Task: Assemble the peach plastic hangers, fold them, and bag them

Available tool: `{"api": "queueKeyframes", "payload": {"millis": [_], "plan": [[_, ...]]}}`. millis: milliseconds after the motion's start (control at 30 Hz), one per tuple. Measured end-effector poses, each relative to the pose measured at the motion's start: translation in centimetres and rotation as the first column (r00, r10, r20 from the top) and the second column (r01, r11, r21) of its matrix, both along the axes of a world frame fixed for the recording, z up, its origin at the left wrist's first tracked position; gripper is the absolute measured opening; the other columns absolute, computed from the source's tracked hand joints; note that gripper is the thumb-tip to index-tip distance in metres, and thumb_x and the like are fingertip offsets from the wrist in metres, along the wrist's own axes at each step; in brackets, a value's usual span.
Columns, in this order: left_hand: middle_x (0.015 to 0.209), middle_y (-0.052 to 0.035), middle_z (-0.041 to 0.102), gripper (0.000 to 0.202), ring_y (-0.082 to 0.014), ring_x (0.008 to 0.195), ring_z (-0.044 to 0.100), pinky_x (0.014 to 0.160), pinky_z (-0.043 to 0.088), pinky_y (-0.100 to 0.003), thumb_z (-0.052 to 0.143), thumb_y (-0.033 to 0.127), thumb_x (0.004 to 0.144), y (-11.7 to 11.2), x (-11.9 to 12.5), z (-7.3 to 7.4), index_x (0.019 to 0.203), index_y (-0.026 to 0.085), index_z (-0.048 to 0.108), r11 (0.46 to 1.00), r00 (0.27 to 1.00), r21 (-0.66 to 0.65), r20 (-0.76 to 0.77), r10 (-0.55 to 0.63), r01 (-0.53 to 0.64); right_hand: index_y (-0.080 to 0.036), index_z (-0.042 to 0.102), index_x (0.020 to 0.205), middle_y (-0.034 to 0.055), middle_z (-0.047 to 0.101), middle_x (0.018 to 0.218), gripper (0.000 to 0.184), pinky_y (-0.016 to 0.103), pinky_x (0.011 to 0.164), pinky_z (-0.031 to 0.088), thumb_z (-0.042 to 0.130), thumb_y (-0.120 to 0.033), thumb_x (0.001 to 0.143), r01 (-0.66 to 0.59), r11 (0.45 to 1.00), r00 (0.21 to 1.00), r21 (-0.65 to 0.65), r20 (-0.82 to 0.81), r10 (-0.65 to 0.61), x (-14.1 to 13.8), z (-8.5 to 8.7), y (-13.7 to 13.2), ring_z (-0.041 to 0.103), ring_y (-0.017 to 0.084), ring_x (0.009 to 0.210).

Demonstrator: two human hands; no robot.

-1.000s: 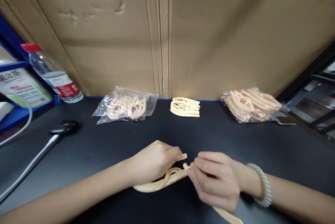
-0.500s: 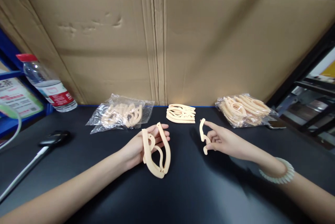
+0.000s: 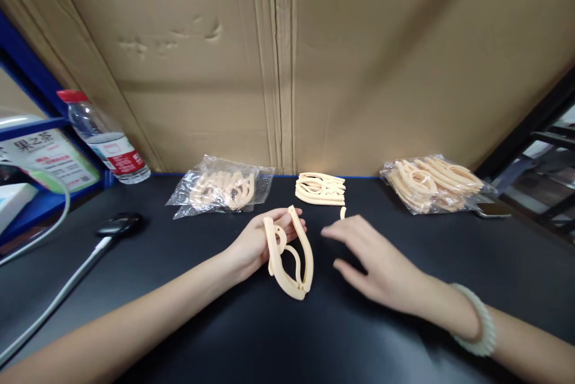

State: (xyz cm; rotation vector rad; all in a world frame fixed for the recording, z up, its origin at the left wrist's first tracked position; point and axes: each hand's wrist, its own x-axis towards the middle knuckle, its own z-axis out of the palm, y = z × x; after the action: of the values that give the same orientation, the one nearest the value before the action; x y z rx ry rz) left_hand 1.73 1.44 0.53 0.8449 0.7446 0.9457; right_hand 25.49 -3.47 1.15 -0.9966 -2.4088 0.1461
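1. Peach plastic frame (image 3: pixel 290 255): held in our left hand (image 3: pixel 254 243) over the middle of the table (image 3: pixel 179 324). It stands on edge, closed end toward us, both open arms pointing at the far edge.
2. Left hand: palm up, fingers loosely curled round the frame's left arm.
3. Right hand (image 3: pixel 372 258): just right of the frame, not touching it, palm down, fingers loosely spread.
4. Small peach piece (image 3: pixel 342 212): only its tip shows at the right fingertips. We can't tell whether it's pinched or lying free.
5. Bead bracelet (image 3: pixel 483 330): on our right wrist.
6. Far edge, middle: loose stack of peach parts (image 3: pixel 320 188). Left bag (image 3: pixel 222 189) sits beside it. Right bag (image 3: pixel 433 180), fuller, lies toward the far right corner.
7. Far left corner: water bottle (image 3: pixel 105 141), red cap, tilted.
8. Left edge: black puck (image 3: pixel 119 223) on a grey cable.
9. Cardboard wall (image 3: pixel 287 72): runs along the far edge.
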Motion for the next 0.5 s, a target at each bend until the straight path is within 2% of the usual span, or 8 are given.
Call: {"api": "queueKeyframes", "payload": {"millis": [67,133,200,267,367,500], "plan": [[0.091,-0.0093,0.076,0.013,-0.0166,0.088,0.07,0.089,0.052,-0.026,0.07,0.02,0.084,-0.2,0.0,0.0,0.094,0.012,0.07,1.0,0.999,0.028,-0.032,-0.001,0.002,-0.02,0.052,0.125,0.0105,0.061,0.121,0.033,0.044,0.099,0.04,0.05,-0.017,0.092,-0.21,0.964,0.97,0.165,0.161,0.184,-1.5,-0.3,-0.9,0.048,0.026,0.122],[0.092,-0.0095,0.076,0.013,-0.0144,0.082,0.07,0.083,0.052,-0.024,0.072,0.022,0.082,-0.4,0.1,0.2,0.09,0.012,0.069,0.999,0.996,0.044,-0.092,0.002,0.002,-0.02,0.056,0.119,0.0074,0.064,0.116,0.025,0.046,0.104,0.036,0.052,-0.021,0.094,-0.281,0.935,0.945,0.215,0.232,0.231,-2.5,-0.8,-1.3,0.047,0.025,0.124],[0.093,-0.0099,0.076,0.014,-0.0131,0.075,0.069,0.075,0.052,-0.023,0.072,0.023,0.081,-0.7,0.2,0.6,0.089,0.013,0.067,0.998,0.988,0.055,-0.154,0.008,0.0,-0.02,0.06,0.108,0.0046,0.067,0.108,0.016,0.045,0.106,0.034,0.052,-0.024,0.095,-0.267,0.939,0.951,0.218,0.217,0.22,-2.8,-1.3,-1.4,0.051,0.023,0.119],[0.093,-0.0101,0.076,0.015,-0.0147,0.075,0.069,0.075,0.052,-0.025,0.071,0.024,0.081,-1.0,0.3,0.9,0.09,0.013,0.066,0.997,0.983,0.082,-0.183,0.013,0.002,-0.019,0.061,0.097,0.0028,0.068,0.101,0.011,0.044,0.107,0.033,0.052,-0.023,0.096,-0.253,0.937,0.958,0.242,0.196,0.208,-2.8,-1.7,-1.2,0.053,0.021,0.116],[0.093,-0.0111,0.075,0.018,-0.0191,0.079,0.07,0.079,0.053,-0.031,0.068,0.024,0.081,-1.3,0.5,1.0,0.095,0.012,0.065,0.99,0.979,0.139,-0.205,0.01,0.019,-0.018,0.061,0.088,0.0015,0.068,0.092,0.015,0.043,0.107,0.034,0.049,-0.02,0.097,-0.261,0.919,0.958,0.297,0.2,0.207,-2.7,-1.7,-1.1,0.055,0.021,0.112],[0.104,-0.0105,0.072,0.025,-0.0187,0.076,0.07,0.072,0.054,-0.031,0.063,0.013,0.074,-1.5,0.6,0.7,0.099,0.014,0.065,0.975,0.95,0.219,-0.312,0.031,0.04,-0.016,0.059,0.085,0.0014,0.066,0.082,0.018,0.044,0.105,0.035,0.047,-0.021,0.098,-0.258,0.927,0.954,0.271,0.224,0.2,-2.7,-1.3,-1.1,0.058,0.02,0.102]]}}
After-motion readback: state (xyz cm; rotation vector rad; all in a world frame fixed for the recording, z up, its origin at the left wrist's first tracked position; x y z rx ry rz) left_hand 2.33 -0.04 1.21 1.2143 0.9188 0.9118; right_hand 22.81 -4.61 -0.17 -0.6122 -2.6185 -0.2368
